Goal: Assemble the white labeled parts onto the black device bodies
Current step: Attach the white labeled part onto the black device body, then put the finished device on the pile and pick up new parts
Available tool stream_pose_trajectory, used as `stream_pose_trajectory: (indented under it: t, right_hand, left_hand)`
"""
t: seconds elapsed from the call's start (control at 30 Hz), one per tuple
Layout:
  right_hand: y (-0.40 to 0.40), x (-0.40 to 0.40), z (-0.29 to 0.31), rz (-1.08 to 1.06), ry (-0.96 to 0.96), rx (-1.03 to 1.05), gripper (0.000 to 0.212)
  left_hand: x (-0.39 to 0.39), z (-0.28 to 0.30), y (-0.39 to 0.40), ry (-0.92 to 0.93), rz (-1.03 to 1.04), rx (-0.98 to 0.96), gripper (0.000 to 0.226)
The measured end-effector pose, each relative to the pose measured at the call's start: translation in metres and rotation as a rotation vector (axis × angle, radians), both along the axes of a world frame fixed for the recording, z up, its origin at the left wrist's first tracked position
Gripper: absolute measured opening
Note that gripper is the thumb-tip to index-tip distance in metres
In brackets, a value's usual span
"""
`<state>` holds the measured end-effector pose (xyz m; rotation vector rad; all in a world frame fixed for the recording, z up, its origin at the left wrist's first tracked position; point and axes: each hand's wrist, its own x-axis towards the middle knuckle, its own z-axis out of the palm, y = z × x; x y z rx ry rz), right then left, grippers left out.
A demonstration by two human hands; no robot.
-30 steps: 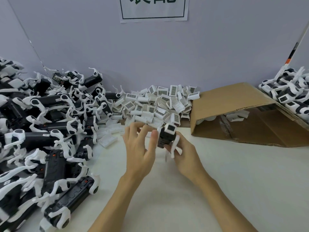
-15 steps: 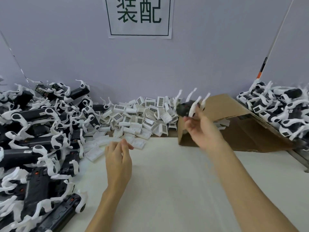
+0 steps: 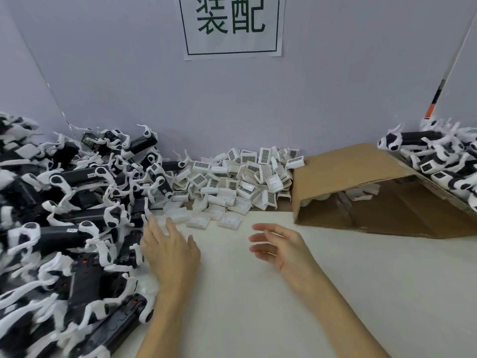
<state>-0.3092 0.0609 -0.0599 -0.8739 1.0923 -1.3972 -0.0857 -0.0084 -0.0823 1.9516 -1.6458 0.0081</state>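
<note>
White labeled parts (image 3: 233, 182), likely light, stiff and best pinched by their edges, lie heaped far-centre beside black device bodies (image 3: 77, 228) left, while left hand (image 3: 170, 251) and right hand (image 3: 286, 248) hover with relaxed fingers, holding nothing.

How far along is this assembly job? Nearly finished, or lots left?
Some look done: black bodies with white labeled parts lie in the finished pile at far right. Nothing is in hand: the left hand and right hand are both empty. Much is left: a large heap of black bodies on the left and a mound of white labeled parts at the back.
</note>
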Motion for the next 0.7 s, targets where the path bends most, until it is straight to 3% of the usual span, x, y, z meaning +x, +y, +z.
stream_pose_trajectory:
  t: [0.1, 0.27, 0.47, 0.6, 0.7]
  right_hand:
    - [0.002, 0.015, -0.013, 0.071, 0.037, 0.016, 0.029]
    - [0.002, 0.018, -0.015, 0.091, 0.021, 0.019, 0.028]
    - [-0.001, 0.017, -0.018, 0.088, 0.003, 0.035, 0.031]
    - [0.0, 0.017, -0.018, 0.108, -0.003, 0.041, 0.03]
    - [0.0, 0.017, -0.018, 0.114, 0.009, 0.042, 0.029]
  left_hand:
    - [0.009, -0.002, -0.005, -0.118, 0.074, 0.133, 0.072]
    - [0.003, 0.004, -0.01, -0.32, 0.138, 0.061, 0.056]
    - [0.007, 0.016, -0.005, -0.487, 0.251, 0.367, 0.05]
    - [0.01, 0.019, -0.001, -0.492, 0.148, 0.274, 0.047]
    - [0.007, 0.013, 0.005, -0.31, -0.009, 0.045, 0.046]
